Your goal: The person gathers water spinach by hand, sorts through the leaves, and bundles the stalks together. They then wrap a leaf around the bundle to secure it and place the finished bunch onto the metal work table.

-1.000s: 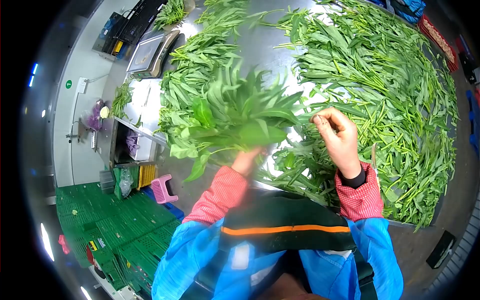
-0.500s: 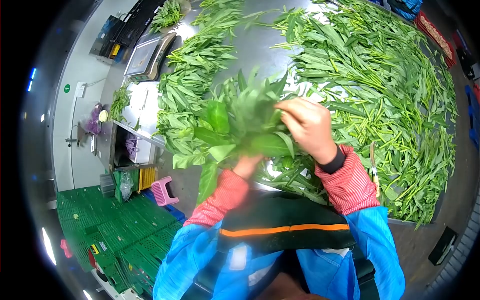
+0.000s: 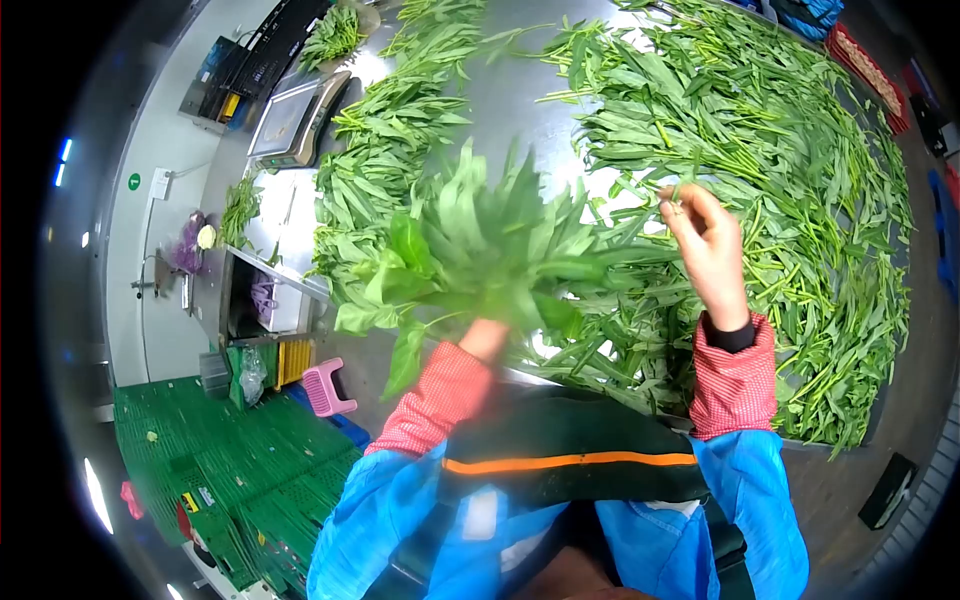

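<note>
A large leafy green bunch [image 3: 490, 230] stands over the near edge of the metal table, partly blurred. My left hand [image 3: 487, 335] is at its base, with the wrist showing and the fingers hidden under leaves. To the right, over the spread pile of greens [image 3: 740, 130], my right hand [image 3: 708, 235] is raised, thumb and fingertips pinched together at a thin green piece. Another row of greens [image 3: 385, 130] lies to the left of the bunch.
A scale [image 3: 290, 120] stands at the upper left of the metal table [image 3: 520, 95]. A pink stool [image 3: 328, 386] and green crates [image 3: 230, 450] are at lower left. A red basket [image 3: 868, 75] sits at the upper right.
My right hand has moved right, away from the bunch and over the pile. The bunch has shifted slightly, still at my left hand. The knife seen at right is now hidden behind my right arm.
</note>
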`<state>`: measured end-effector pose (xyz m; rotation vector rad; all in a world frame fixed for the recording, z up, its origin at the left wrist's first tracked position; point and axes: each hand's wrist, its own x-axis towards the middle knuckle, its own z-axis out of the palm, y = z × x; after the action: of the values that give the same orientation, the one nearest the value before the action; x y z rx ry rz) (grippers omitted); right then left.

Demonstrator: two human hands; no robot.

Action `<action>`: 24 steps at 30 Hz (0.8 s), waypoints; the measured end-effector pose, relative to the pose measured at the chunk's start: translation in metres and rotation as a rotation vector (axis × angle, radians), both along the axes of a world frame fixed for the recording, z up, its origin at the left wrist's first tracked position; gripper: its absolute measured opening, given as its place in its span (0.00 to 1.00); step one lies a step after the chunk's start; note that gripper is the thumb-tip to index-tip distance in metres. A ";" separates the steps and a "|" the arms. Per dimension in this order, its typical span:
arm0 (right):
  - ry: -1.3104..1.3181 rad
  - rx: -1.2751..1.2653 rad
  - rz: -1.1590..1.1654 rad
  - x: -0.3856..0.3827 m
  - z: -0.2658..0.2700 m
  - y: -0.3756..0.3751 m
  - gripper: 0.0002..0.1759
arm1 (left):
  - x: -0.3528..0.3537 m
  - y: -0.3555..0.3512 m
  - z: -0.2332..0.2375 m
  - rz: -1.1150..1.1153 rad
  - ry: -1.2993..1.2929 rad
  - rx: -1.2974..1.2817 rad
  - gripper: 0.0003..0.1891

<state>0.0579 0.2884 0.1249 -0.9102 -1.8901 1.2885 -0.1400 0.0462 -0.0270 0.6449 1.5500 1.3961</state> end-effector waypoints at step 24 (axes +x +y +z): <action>0.671 -0.577 0.081 -0.031 -0.020 0.025 0.14 | 0.005 -0.038 0.007 0.041 -0.037 -0.124 0.14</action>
<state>0.0271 0.3130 0.1053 -0.5501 -1.0565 1.9404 -0.1348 0.0083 -0.0199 0.5119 1.6144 1.3233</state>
